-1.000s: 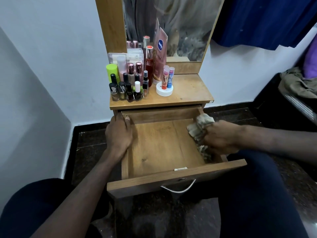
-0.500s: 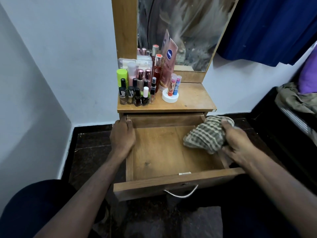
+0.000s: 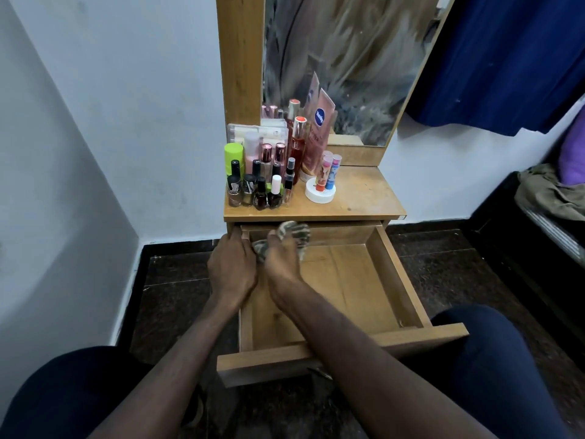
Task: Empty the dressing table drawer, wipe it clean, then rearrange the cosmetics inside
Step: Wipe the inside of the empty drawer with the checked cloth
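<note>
Against a white wall, a wooden dressing table [image 3: 357, 198] stands with its drawer [image 3: 348, 280] pulled open and emptied. The cosmetics [image 3: 266, 182] crowd the tabletop's left side. The right hand [image 3: 281, 264] clutches a striped cloth [image 3: 292, 232] in the drawer's far-left corner, while the left hand [image 3: 232, 267] grips the left wall. Wiping appears underway; restocking remains.
</note>
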`<move>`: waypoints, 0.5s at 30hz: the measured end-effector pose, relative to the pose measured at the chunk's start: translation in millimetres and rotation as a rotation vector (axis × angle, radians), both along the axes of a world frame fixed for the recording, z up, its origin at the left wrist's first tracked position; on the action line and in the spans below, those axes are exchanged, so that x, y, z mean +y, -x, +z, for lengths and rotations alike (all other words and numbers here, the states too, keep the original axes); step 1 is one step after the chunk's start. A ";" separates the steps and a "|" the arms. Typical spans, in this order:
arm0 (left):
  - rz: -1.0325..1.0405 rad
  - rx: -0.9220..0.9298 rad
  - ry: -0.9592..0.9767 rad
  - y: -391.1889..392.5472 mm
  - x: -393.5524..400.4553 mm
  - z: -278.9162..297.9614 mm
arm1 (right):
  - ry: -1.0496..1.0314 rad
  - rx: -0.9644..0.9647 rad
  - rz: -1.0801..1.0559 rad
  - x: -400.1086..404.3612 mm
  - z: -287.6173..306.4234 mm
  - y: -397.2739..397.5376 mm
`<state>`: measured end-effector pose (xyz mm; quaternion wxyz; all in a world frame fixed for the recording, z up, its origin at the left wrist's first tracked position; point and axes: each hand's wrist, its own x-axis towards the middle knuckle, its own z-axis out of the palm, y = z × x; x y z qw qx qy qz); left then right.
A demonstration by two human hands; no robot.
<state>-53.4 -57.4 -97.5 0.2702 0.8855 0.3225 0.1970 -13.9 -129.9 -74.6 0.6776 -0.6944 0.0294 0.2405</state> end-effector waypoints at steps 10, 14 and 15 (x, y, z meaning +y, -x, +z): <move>-0.024 -0.081 0.161 3.4 0.7 6.0 | -0.158 0.211 0.233 -61.5 30.7 -7.5; -0.086 0.014 0.137 10.2 -2.2 10.0 | -0.399 0.376 0.023 -114.1 37.0 -3.4; -0.073 0.072 0.089 12.2 -4.5 12.5 | -0.456 0.409 -0.038 -126.6 37.8 -1.8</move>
